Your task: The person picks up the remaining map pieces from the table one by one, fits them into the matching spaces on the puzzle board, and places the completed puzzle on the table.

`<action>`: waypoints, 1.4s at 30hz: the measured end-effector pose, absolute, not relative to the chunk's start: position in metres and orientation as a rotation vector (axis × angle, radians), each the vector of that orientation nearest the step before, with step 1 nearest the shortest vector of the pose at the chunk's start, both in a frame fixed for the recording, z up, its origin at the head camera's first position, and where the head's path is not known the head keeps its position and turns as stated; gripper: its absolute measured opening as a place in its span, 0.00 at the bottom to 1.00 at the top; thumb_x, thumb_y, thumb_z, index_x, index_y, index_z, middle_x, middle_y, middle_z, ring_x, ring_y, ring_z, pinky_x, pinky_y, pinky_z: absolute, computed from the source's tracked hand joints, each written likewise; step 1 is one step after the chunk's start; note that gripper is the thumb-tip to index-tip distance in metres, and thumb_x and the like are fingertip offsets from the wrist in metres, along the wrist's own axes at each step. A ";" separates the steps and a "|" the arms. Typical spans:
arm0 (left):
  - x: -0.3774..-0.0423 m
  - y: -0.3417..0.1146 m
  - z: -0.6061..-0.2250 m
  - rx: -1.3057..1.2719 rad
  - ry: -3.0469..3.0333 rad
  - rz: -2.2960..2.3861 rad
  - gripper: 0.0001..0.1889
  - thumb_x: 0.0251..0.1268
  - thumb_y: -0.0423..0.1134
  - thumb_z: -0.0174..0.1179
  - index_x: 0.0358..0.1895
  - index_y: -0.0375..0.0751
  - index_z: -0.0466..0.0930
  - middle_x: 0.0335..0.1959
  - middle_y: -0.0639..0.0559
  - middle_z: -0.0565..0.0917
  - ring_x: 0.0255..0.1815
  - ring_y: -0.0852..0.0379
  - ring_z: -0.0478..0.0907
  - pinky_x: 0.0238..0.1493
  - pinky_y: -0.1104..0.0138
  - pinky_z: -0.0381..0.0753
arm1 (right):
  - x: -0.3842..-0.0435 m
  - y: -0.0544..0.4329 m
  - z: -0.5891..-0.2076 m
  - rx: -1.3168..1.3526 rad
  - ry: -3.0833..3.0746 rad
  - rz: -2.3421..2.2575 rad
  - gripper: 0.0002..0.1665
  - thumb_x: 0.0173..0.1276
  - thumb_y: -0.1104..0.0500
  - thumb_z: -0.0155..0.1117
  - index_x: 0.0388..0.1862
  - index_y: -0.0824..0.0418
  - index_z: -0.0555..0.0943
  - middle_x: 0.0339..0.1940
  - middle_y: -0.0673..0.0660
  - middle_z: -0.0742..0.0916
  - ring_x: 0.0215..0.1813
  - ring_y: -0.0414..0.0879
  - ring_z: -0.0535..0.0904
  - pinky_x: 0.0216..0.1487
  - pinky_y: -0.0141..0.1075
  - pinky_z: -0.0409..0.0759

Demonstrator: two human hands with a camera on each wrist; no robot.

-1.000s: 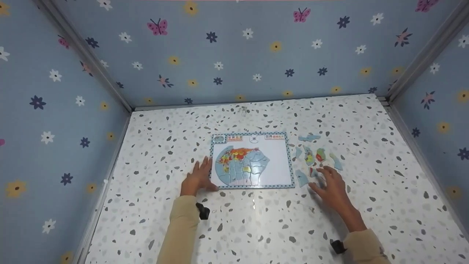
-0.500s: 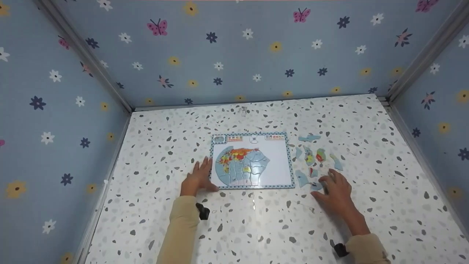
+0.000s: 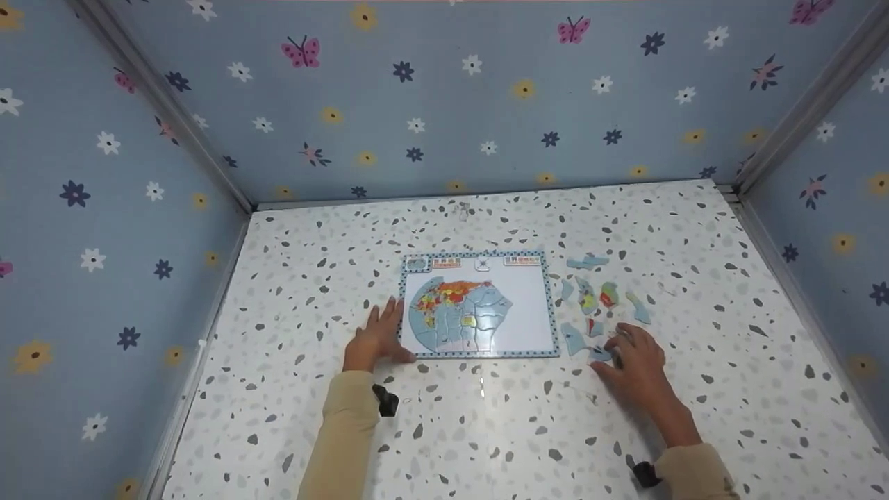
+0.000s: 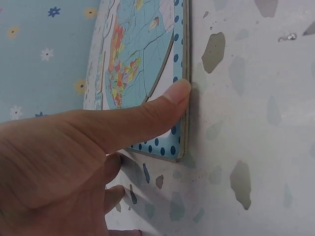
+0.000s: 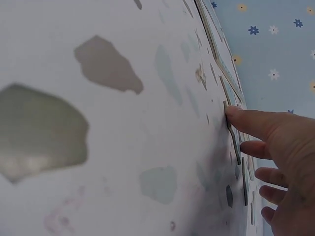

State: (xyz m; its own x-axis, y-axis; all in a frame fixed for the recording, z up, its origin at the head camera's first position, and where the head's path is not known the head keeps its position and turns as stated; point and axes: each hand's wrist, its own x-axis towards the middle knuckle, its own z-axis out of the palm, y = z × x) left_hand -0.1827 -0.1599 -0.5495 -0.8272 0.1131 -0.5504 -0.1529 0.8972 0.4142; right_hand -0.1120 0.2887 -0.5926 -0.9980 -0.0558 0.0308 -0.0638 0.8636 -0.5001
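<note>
A world-map jigsaw board with a blue dotted border lies flat, map pieces assembled on its left and middle. My left hand rests at the board's left edge, fingers spread. In the left wrist view its thumb presses over the border near the corner. To the board's right, my right hand has thumb and index finger at opposite sides of a small blue puzzle piece. The right wrist view shows the thumb tip against the edge of that puzzle piece, with the other fingers extended behind.
Several loose pieces lie right of the board, among them a blue piece, a red-and-blue piece, a green-and-red piece and a long blue piece. Flower-patterned walls enclose the speckled table.
My right hand has drawn back slightly toward me, uncovering the red-and-blue piece, and the small blue piece now shows between thumb and index finger. The left hand stays in place.
</note>
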 end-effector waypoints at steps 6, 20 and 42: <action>-0.183 -0.161 -0.550 -0.003 2.476 0.607 0.59 0.48 0.45 0.74 0.78 0.46 0.38 0.79 0.49 0.35 0.78 0.40 0.29 0.73 0.37 0.39 | -0.110 0.289 -0.595 0.159 -2.969 0.761 0.21 0.55 0.49 0.73 0.36 0.62 0.77 0.65 0.63 0.71 0.70 0.62 0.59 0.67 0.62 0.52; -0.182 -0.160 -0.550 -0.036 2.472 0.625 0.59 0.48 0.44 0.74 0.78 0.47 0.38 0.79 0.50 0.35 0.79 0.41 0.29 0.73 0.38 0.37 | -0.107 0.288 -0.598 0.173 -2.907 0.739 0.22 0.55 0.45 0.72 0.34 0.61 0.78 0.61 0.61 0.75 0.67 0.61 0.62 0.67 0.60 0.52; -0.181 -0.162 -0.550 -0.010 2.486 0.616 0.59 0.48 0.46 0.74 0.78 0.47 0.38 0.79 0.48 0.35 0.78 0.40 0.30 0.73 0.38 0.37 | -0.112 0.282 -0.594 0.172 -2.826 0.748 0.24 0.54 0.43 0.73 0.34 0.62 0.80 0.61 0.62 0.77 0.65 0.61 0.67 0.66 0.61 0.56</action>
State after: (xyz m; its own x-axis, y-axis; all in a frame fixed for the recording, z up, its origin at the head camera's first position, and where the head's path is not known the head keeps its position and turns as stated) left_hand -0.1807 -0.1617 -0.5500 -0.8361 0.1249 -0.5341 -0.1391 0.8936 0.4267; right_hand -0.1116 0.2815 -0.5938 -0.9706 -0.0580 0.2335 -0.1660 0.8642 -0.4751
